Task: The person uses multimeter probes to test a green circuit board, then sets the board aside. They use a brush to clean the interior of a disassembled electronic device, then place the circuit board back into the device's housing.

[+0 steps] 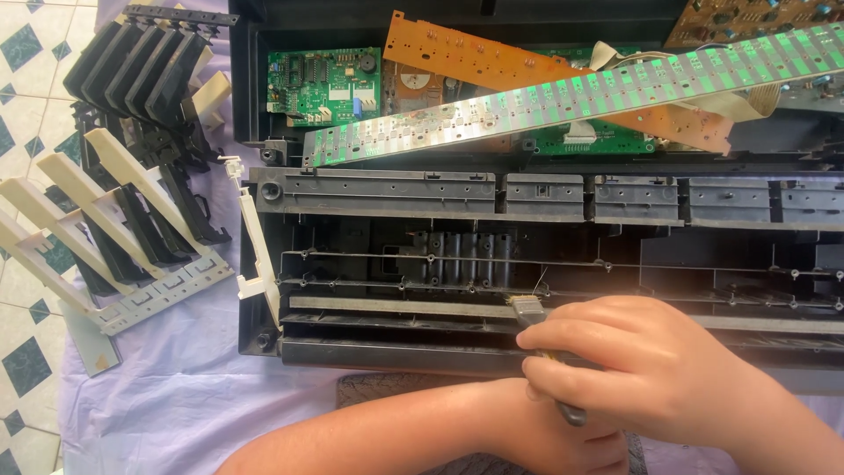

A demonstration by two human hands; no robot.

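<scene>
- One view only, worn on the head, looking steeply down, nearly overhead.
- It sits close over the opened keyboard case [369, 290], which fills most of the frame.
- Removed keys [114, 220] lie at left; hands enter from the bottom edge.

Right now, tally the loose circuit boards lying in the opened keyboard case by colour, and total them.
Green square board: 1
Orange long board: 1
Long silver-green contact strip: 1
Brown board at the top right corner: 1
Green board partly hidden under the strip: 1
Total: 5
</scene>
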